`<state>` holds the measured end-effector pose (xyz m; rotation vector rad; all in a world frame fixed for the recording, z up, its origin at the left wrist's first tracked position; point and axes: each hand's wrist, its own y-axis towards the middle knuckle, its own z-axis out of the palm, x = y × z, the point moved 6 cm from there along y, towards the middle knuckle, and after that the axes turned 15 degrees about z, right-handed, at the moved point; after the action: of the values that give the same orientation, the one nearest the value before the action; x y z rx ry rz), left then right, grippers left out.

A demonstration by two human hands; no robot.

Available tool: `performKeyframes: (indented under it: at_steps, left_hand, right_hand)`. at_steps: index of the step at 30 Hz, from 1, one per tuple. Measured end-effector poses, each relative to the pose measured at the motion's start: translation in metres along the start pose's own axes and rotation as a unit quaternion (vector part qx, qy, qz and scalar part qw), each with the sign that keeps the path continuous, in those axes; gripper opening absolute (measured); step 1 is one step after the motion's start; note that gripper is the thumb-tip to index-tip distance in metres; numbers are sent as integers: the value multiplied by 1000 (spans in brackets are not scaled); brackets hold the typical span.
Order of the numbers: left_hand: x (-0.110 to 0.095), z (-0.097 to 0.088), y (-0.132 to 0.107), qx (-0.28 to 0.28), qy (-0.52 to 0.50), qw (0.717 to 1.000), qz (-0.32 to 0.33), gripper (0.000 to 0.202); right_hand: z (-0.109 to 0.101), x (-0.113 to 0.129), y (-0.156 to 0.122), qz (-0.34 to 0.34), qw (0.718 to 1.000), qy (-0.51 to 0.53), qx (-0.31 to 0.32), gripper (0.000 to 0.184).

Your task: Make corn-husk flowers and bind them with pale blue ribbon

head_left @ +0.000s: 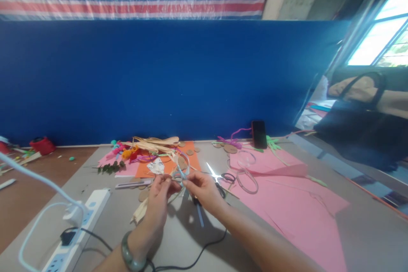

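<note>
My left hand (pixel 160 192) and my right hand (pixel 204 190) are close together over the near middle of the table. Both have their fingers pinched on a thin, pale blue-green strip (pixel 181 173). A slim loop (pixel 186 159) rises just behind the fingertips; whether it joins the strip I cannot make out. Scissors (pixel 217 175) with dark handles lie with blades apart, just beyond my right hand. Below that hand, a whitish stick (pixel 200 216) pokes out from a dark object mostly hidden by it. A utility knife (pixel 133 184) lies left of my left hand, and a crumpled cream strip (pixel 139 211) nearer me.
A white power strip (pixel 92 214) with plugs and cables stands at the left. Pink sheets (pixel 296 204) cover the right, with thin hoops (pixel 247 182) on them. An orange sheet (pixel 194 157) holds craft bits. A phone (pixel 259 134) leans against the blue partition (pixel 178 76).
</note>
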<state>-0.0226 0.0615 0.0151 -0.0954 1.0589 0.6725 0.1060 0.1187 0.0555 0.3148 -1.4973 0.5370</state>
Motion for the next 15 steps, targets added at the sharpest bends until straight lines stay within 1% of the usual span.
performKeyframes:
  at_steps: [3, 5, 7, 9, 10, 12, 14, 15]
  left_hand:
    - [1, 6, -6, 25, 14, 999, -24, 23]
    - [-1, 9, -7, 29, 10, 999, -29, 24]
    - [-1, 8, -6, 25, 9, 999, -29, 23]
    - [2, 6, -2, 43, 34, 998, -40, 25]
    - [5, 5, -1, 69, 64, 994, -55, 26]
    - [13, 1, 1, 134, 151, 975, -87, 27]
    - [16, -5, 3, 173, 231, 954, -79, 25]
    - [16, -8, 4, 177, 257, 948, -64, 23]
  right_hand:
    - [0, 1, -2, 8, 1000, 24, -3, 24]
    - [0, 0, -3, 9, 999, 32, -8, 26]
    - [-2, 0, -3, 5, 999, 40, -14, 27]
    - [-4, -1, 0, 1, 999, 41, -24, 26]
    - [-6, -1, 2, -1, 999, 38, -31, 26]
    - [-12, -2, 7, -4, 998, 27, -48, 26]
    - [-19, -4, 12, -2, 998, 13, -63, 27]
    - [-21, -5, 15, 2, 998, 4, -66, 27]
